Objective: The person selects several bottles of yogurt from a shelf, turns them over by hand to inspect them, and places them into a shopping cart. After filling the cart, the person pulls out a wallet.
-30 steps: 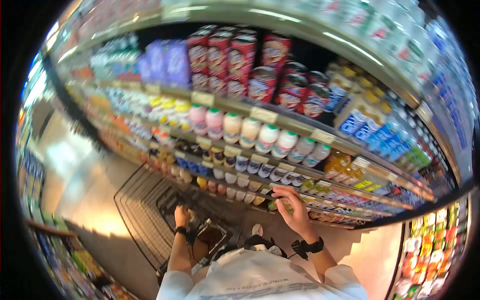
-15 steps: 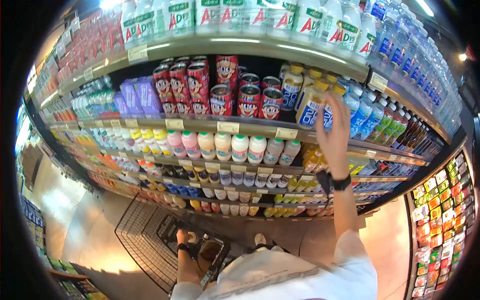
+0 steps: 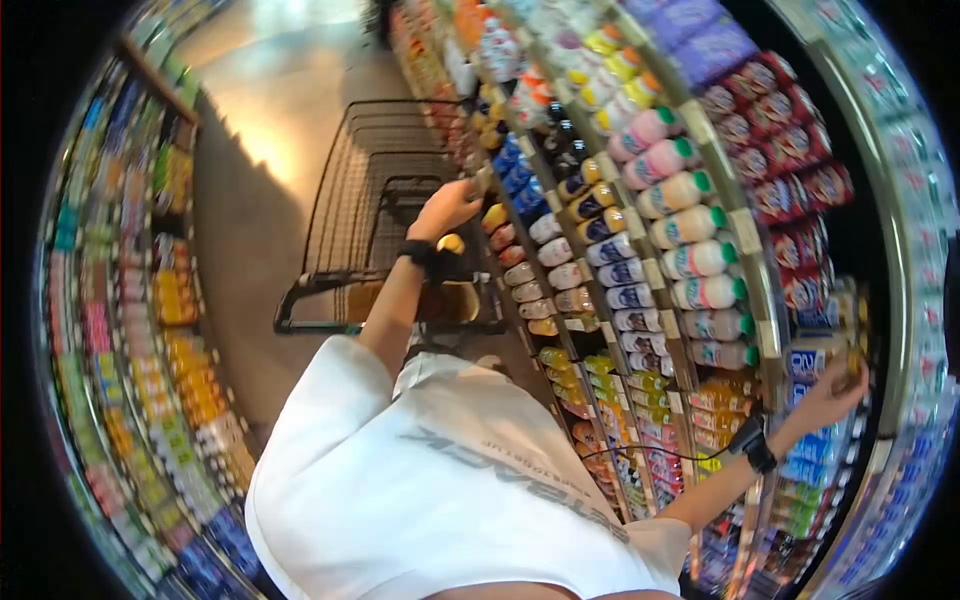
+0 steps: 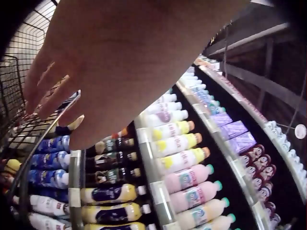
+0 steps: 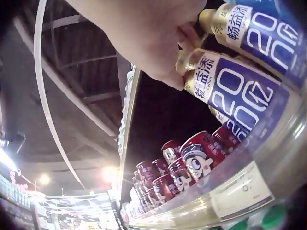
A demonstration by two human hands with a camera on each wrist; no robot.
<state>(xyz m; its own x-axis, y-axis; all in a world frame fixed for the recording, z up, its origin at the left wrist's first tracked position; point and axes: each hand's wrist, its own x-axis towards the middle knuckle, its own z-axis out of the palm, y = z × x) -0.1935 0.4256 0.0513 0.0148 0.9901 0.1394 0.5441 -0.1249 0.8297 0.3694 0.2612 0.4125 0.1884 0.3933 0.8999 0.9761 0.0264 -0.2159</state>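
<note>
My right hand is at the shelf, where its fingers pinch the gold-capped neck of a drink bottle. This bottle has a blue-and-white label reading 20 and tilts in the right wrist view. A similar bottle is right beside it, close to the fingers. My left hand is at the side of a black wire shopping cart, its fingers bent over the cart's rim. In the left wrist view the back of this hand covers much of the picture and hides part of the rim.
Red cans share the shelf with the bottles. Lower shelves hold pink and cream green-capped bottles, and purple packs lie farther along. Another stocked shelf lines the aisle's left side. Floor shows between it and the cart.
My right hand has risen from in front of the lower shelves to the gold-capped bottles and now grips one. The head view has swung round toward the cart; my left hand stays at the cart.
</note>
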